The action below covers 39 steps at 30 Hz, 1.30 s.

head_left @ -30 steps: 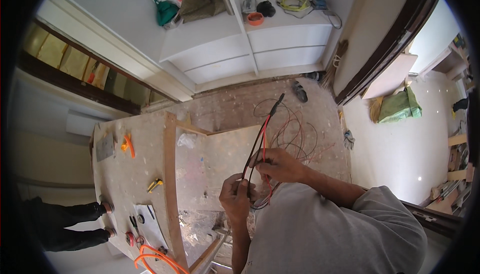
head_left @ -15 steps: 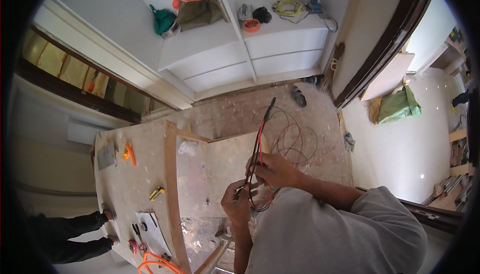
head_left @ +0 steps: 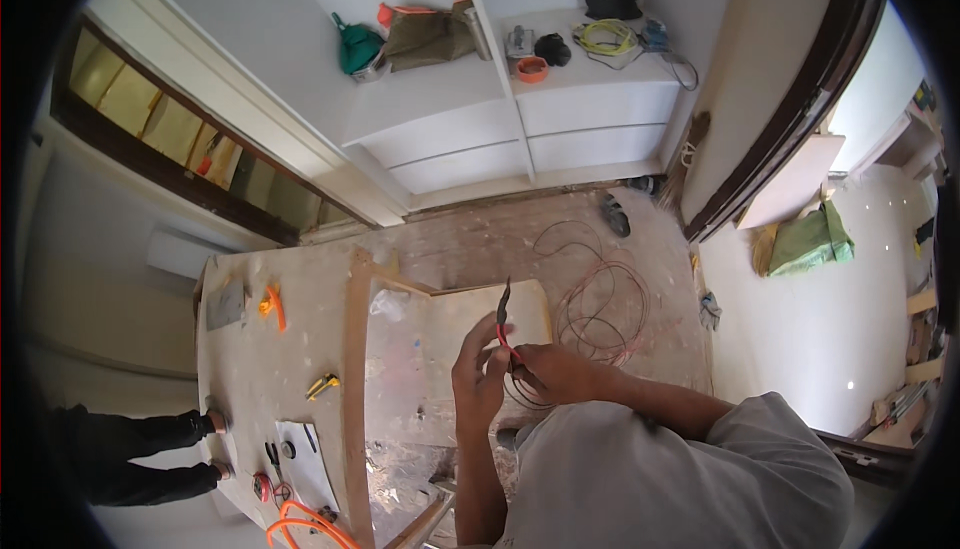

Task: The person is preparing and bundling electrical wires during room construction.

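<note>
Red-and-black wire bundle (head_left: 501,331) is up in front of the grey shirt (head_left: 670,469), pinched by 2 hands. Dark taped tip (head_left: 504,301) points away from the body, tilted slightly right. Left grip (head_left: 481,374): thumb and fingers closed on the red section just below the tape. Right grip (head_left: 555,373): clenched on the same wires, just right and lower; its fingertips are partly hidden from me. Can't tell if the 2 hands touch. Thin strands (head_left: 525,399) loop out under the right grip.

Loose wire coil (head_left: 605,267) lies on the floor (head_left: 460,239), beyond the right grip. I can't trace whether it joins the bundle.

Left side, I have the surface (head_left: 270,269) with 1 orange-handled tool (head_left: 273,307), 1 yellow-and-black utility knife (head_left: 323,386), 1 white sheet (head_left: 309,467) with a black tape roll (head_left: 289,449) on it, and orange tubing (head_left: 300,522) at the near end. 1 other person's legs (head_left: 150,439), black trousers, at the surface's left edge.
</note>
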Motion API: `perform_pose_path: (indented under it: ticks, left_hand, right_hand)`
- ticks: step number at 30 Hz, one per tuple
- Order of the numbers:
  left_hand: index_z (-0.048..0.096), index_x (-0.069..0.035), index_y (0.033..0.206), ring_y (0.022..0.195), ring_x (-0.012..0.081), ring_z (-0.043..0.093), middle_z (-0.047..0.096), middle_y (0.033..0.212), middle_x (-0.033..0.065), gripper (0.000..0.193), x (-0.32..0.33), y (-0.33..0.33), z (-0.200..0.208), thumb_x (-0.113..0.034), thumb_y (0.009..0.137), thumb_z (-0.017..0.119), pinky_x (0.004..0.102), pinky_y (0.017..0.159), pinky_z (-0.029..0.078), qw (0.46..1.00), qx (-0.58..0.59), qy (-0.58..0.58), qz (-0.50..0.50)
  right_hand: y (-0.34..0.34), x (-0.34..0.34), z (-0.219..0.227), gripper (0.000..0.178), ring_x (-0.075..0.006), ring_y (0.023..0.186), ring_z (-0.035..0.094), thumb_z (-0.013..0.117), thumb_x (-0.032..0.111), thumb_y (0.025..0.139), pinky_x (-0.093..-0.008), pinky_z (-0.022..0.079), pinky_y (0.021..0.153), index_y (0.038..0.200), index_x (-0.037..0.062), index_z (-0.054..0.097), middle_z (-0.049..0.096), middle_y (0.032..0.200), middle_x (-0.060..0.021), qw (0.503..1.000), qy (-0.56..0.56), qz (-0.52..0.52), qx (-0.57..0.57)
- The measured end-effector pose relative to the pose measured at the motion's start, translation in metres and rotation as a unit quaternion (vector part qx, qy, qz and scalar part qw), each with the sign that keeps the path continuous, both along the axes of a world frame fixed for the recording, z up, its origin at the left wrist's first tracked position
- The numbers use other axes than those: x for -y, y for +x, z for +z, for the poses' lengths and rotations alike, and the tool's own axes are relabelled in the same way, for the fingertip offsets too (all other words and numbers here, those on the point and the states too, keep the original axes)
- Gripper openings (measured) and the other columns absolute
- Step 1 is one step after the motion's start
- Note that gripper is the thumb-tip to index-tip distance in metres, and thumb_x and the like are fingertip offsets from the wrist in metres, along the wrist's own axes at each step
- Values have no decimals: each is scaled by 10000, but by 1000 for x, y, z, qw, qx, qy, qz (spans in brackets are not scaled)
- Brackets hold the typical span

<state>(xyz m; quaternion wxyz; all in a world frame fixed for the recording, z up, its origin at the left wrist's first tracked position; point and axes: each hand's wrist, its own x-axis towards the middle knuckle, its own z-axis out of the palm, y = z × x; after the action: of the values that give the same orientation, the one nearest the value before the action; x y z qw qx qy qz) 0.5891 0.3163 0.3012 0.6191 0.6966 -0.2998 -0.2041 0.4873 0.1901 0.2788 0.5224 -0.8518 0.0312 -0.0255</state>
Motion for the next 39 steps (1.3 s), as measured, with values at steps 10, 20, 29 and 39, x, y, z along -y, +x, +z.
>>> perform_pose_path:
  ticks: [10, 20, 29, 39]
  left_hand:
    - [571, 29, 1041, 591, 78, 485, 484, 673, -3, 199, 8, 35, -12, -143, 1010, 474, 215, 518, 403, 974, -204, -87, 39]
    - [585, 21, 979, 500, 103, 421, 453, 631, 1, 213, 34, 33, -1, -188, 988, 544, 235, 437, 325, 929, -318, -192, 6]
    - [580, -20, 826, 464, 83, 427, 509, 634, 27, 206, 73, 11, 6, -155, 976, 538, 228, 411, 307, 968, -208, -124, 65]
    - [593, 39, 890, 592, 184, 603, 607, 648, 75, 210, 103, 17, -106, -168, 918, 617, 329, 535, 431, 981, 125, -50, 141]
  right_hand:
    - [-18, 15, 16, 285, -402, 887, 628, 581, 147, 911, -461, 490, 774, 1132, -31, 560, 646, 952, -230, 993, 49, -101, 25]
    - [-38, 20, 31, 240, -349, 898, 622, 613, 238, 910, -425, 488, 793, 1043, 42, 653, 650, 958, -157, 975, -136, -153, 82]
    - [-18, 46, -26, 493, -241, 1264, 483, 384, 352, 1043, -369, 415, 1031, 1458, 86, 367, 441, 1435, -109, 812, 540, -219, 22]
    - [79, 51, -2, 338, -106, 650, 491, 442, 279, 1006, -275, 397, 606, 764, 59, 529, 536, 723, -27, 839, 444, -237, 210]
